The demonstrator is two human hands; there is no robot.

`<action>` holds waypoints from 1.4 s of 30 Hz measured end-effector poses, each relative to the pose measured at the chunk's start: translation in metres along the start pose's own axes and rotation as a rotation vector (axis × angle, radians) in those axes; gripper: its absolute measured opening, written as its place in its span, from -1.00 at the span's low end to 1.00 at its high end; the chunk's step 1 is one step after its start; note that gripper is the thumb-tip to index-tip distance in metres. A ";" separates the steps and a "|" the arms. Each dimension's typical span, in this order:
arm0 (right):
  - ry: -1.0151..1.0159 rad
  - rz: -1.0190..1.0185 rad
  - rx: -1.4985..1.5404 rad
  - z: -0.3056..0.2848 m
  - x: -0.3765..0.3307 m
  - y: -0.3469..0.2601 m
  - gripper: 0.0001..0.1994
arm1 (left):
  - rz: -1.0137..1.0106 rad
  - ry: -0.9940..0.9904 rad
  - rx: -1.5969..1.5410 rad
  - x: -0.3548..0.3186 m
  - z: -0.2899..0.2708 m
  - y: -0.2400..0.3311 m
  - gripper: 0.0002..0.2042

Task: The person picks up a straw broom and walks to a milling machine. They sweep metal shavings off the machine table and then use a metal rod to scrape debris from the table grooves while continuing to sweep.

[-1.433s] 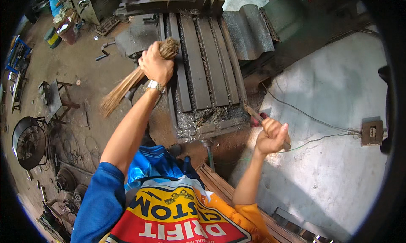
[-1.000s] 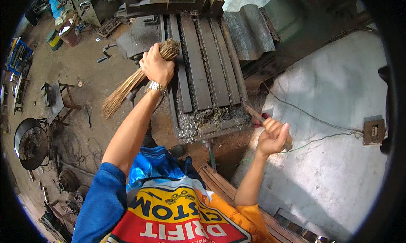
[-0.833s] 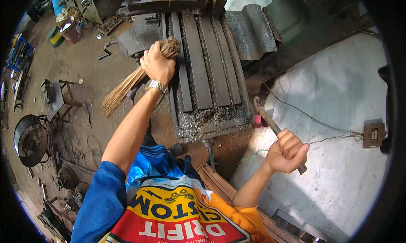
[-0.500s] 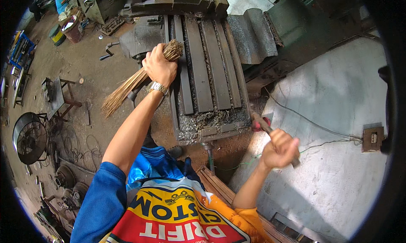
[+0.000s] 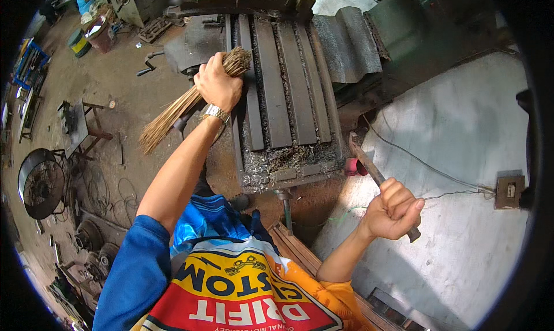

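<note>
One broom (image 5: 173, 109), one file (image 5: 381, 181), two hands (image 5: 218, 86).

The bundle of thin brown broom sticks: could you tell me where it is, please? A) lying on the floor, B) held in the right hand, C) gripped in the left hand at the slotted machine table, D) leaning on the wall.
C: the left hand grips the bundle of thin brown broom sticks at the grey slotted metal machine table.

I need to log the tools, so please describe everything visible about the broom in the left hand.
The broom is a bundle of thin, stiff, straw-coloured sticks. The left hand grips it near the bound end, which rests over the slotted machine table. The loose, splayed tips point down-left, away from the table, above the dirt floor.
</note>
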State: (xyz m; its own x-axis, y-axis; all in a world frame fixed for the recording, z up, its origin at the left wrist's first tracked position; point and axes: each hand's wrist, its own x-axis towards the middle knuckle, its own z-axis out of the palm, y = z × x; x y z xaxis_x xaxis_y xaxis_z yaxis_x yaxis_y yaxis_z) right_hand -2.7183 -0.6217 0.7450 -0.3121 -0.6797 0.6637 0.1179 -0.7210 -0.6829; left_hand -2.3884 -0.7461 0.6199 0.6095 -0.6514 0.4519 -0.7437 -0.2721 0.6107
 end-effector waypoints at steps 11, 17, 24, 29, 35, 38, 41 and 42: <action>-0.035 0.150 0.174 -0.004 0.005 0.006 -0.47 | -0.003 -0.012 -0.006 0.001 -0.001 0.000 -0.70; 0.158 0.207 0.029 -0.006 -0.012 0.024 -0.45 | 0.010 0.014 -0.012 0.000 0.002 -0.002 -0.71; 0.357 0.280 0.131 -0.055 -0.024 0.036 -0.45 | 0.021 0.011 -0.051 0.000 0.002 -0.002 -0.61; 0.437 0.287 0.254 -0.055 -0.055 0.046 -0.46 | 0.010 -0.010 -0.017 0.001 0.001 0.000 -0.63; 0.526 0.230 0.264 -0.028 -0.092 0.034 -0.47 | 0.024 -0.001 -0.008 0.001 -0.002 0.001 -0.65; 0.426 0.207 0.192 -0.019 -0.097 0.029 -0.49 | 0.025 -0.013 0.002 0.001 -0.002 0.001 -0.65; 0.174 0.259 -0.149 -0.028 -0.093 0.006 -0.70 | 0.024 -0.010 0.000 0.001 -0.001 0.001 -0.66; 0.130 0.306 -0.328 -0.032 -0.092 -0.001 -0.72 | 0.024 -0.001 -0.005 0.001 -0.001 0.001 -0.66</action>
State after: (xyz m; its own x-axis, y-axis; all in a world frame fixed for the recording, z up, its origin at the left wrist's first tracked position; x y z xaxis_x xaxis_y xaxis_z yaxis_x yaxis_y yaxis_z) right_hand -2.7195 -0.5545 0.6749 -0.4272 -0.8169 0.3876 -0.0751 -0.3951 -0.9155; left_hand -2.3881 -0.7462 0.6218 0.5908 -0.6587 0.4659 -0.7570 -0.2529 0.6024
